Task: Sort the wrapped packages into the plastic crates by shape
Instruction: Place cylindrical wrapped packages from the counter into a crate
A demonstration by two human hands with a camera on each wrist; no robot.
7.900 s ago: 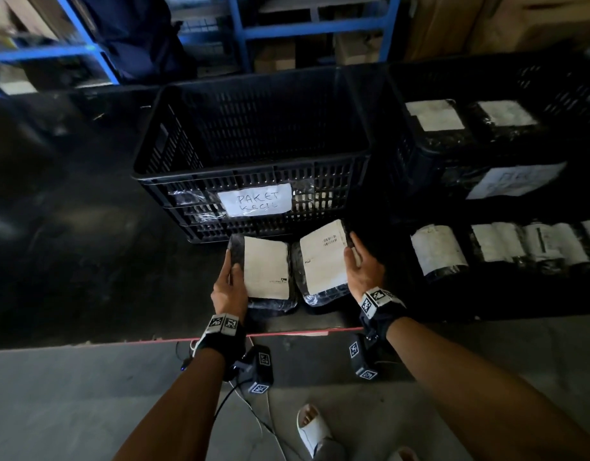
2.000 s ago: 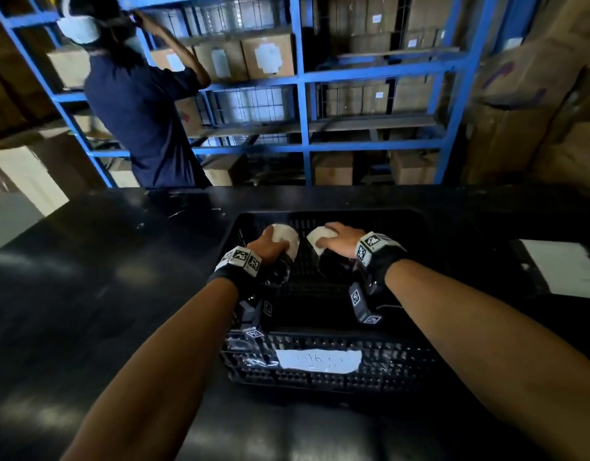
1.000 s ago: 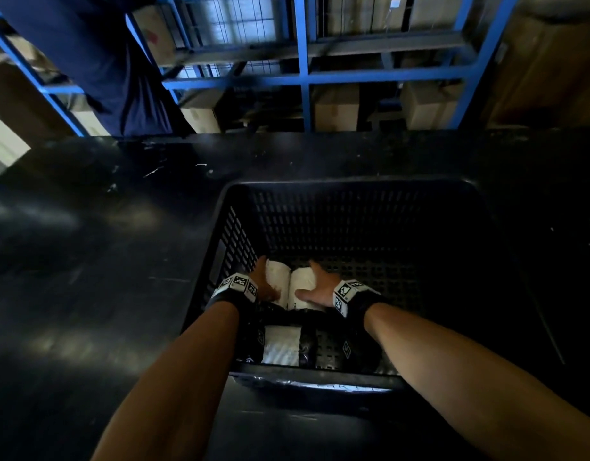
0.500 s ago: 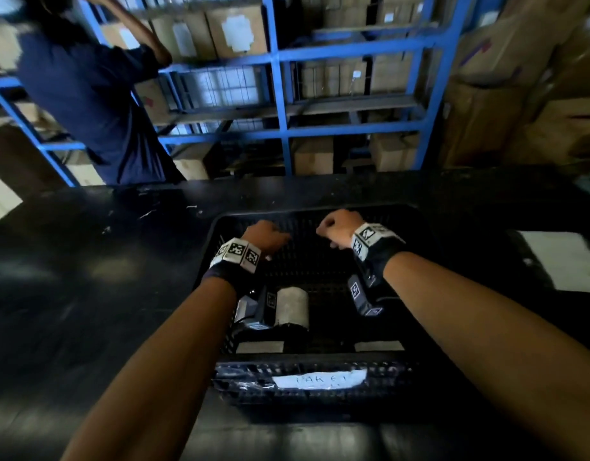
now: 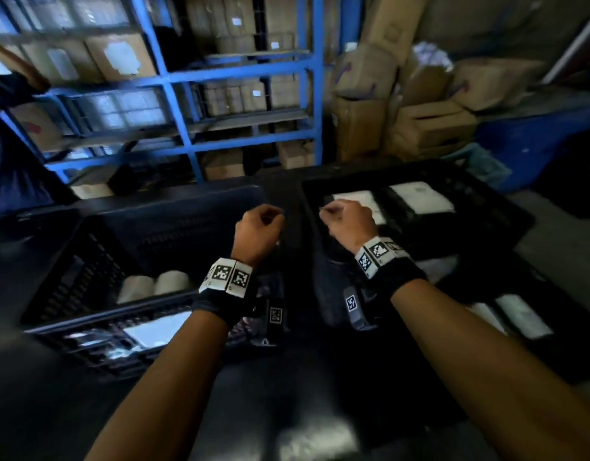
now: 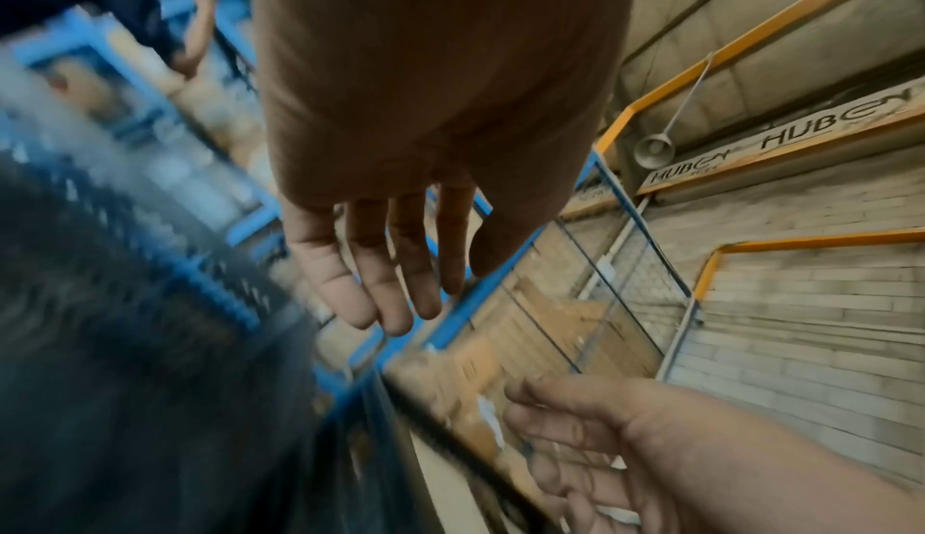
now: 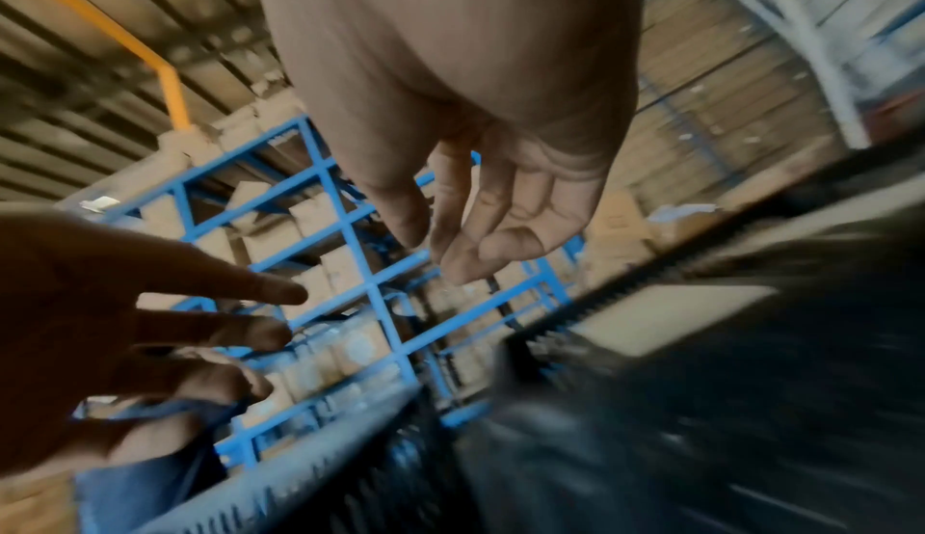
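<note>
Black plastic lattice crate at the tabletop's left edge holds two white-labelled rolled packages. I keep my left hand and right hand above the crates, each grip loose, holding nothing.

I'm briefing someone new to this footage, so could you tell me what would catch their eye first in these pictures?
First, the two empty hands raised mid-frame, the left hand above the left black crate and the right hand above the right crate, fingers loosely curled. Next, the two white-labelled packages lying side by side in the left crate, and the flat white-labelled ones in the right. Behind stands blue shelving stacked with cardboard boxes.
</note>
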